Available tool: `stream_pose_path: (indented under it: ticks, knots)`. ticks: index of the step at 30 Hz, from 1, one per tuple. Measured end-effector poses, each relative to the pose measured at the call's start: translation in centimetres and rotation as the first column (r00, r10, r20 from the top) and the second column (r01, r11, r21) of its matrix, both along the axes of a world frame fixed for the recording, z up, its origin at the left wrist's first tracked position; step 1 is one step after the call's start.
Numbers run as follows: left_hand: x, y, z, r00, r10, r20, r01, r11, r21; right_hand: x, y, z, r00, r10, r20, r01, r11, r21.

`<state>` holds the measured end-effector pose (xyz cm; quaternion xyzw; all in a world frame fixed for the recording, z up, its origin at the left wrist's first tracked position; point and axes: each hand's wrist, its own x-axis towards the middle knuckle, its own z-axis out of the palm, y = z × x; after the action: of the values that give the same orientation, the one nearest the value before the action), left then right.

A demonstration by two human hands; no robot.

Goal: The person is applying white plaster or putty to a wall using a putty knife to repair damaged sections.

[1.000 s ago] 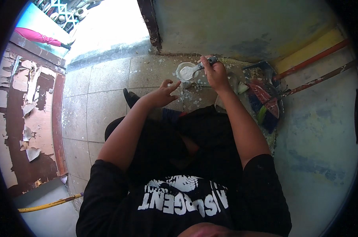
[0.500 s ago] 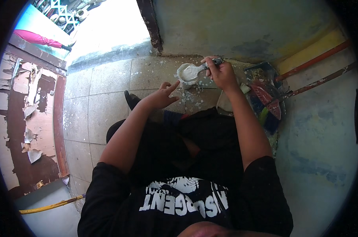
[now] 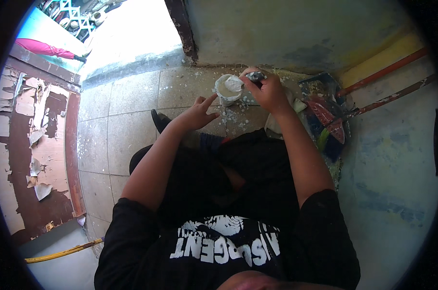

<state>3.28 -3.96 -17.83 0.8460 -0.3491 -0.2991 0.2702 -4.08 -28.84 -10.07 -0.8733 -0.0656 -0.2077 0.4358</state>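
Observation:
A white paint-smeared container (image 3: 229, 102) stands on the tiled floor in front of me, with thick white paint in it. My right hand (image 3: 269, 92) is closed around the dark handle of a paintbrush (image 3: 234, 83). The brush's white-coated end lies over the container's mouth, tilted down into it; whether it touches the paint I cannot tell. My left hand (image 3: 196, 115) is open to the left of the container, index finger stretched out to its rim and thumb spread.
A dustpan (image 3: 327, 113) and other cleaning tools with long handles lean in the right corner, beside a pale cloth (image 3: 275, 123). At left is a peeling door (image 3: 45, 154); a bright doorway (image 3: 137, 34) lies beyond. White paint spots dot the tiles.
My right hand has turned and shifted slightly right, and the paintbrush is tilted more steeply over the container. The container leans or sits a little differently. My left hand has barely moved.

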Motion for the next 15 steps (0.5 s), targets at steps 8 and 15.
stream_pose_path:
  ticks: [8,15]
  knots:
    - [0.1,-0.4,0.5,0.995,0.049,-0.092,-0.064,0.983,-0.17,-0.3,1.2,0.1,1.0,-0.016,0.009,0.017,0.987,-0.161]
    - [-0.1,-0.5,0.5,0.994,0.031,-0.101,-0.045,0.99,-0.132,-0.3,1.8,-0.7,0.999,0.009,-0.038,-0.018,0.974,-0.228]
